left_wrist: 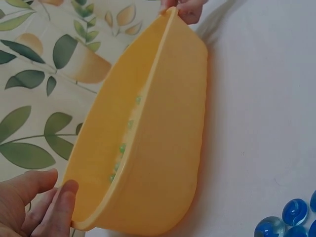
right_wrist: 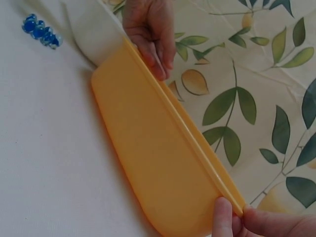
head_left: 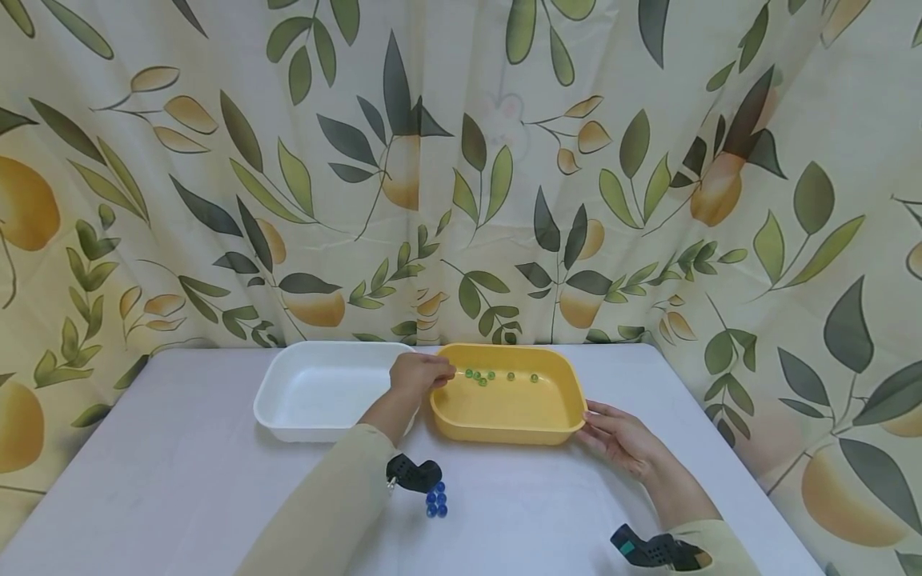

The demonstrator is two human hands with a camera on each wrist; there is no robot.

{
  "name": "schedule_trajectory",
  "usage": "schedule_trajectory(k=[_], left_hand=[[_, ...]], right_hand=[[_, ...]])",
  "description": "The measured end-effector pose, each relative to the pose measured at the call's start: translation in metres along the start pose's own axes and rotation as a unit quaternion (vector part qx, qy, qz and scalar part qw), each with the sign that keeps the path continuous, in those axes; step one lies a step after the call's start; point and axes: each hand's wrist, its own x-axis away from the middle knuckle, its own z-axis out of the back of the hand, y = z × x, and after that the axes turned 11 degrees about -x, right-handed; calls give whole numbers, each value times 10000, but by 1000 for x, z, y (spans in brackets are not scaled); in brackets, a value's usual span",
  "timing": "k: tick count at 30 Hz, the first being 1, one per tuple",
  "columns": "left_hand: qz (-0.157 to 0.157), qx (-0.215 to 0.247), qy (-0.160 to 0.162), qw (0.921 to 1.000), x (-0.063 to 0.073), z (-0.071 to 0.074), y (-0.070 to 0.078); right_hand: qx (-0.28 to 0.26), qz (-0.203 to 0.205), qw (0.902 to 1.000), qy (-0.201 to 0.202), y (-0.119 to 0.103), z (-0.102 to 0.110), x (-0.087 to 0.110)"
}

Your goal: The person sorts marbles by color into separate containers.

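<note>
A yellow tray (head_left: pixel 497 432) stands on the table with several green marbles (head_left: pixel 482 382) in it. At its right end my right hand (head_left: pixel 623 440) pinches the rim (right_wrist: pixel 233 197) between thumb and fingers. My left hand (head_left: pixel 418 380) reaches over the left end of the same tray, palm downward. In the left wrist view, its fingertips (left_wrist: pixel 70 190) overlap the rim, a little apart from the marbles. I cannot tell whether those fingers hold the rim or a marble. Beneath my left forearm, several blue marbles (head_left: pixel 436 500) lie in two rows on the table.
A white tray (head_left: pixel 288 432) stands close to the left of the yellow one, partly covered by my left forearm. A white cloth (head_left: pixel 526 512) covers the table. Behind it hangs a curtain (head_left: pixel 461 160) printed with leaves and fruit.
</note>
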Motion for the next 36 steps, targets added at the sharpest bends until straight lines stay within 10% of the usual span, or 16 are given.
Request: schedule_trajectory(k=[22,36], left_hand=[[-197,-44,-492,9986,9,11,-2],[-625,-237,-862,9940,14,44,-9]], right_hand=[[-49,4,9998,201,0,-4,0],[-82,-46,9998,170,-2,-4,1]])
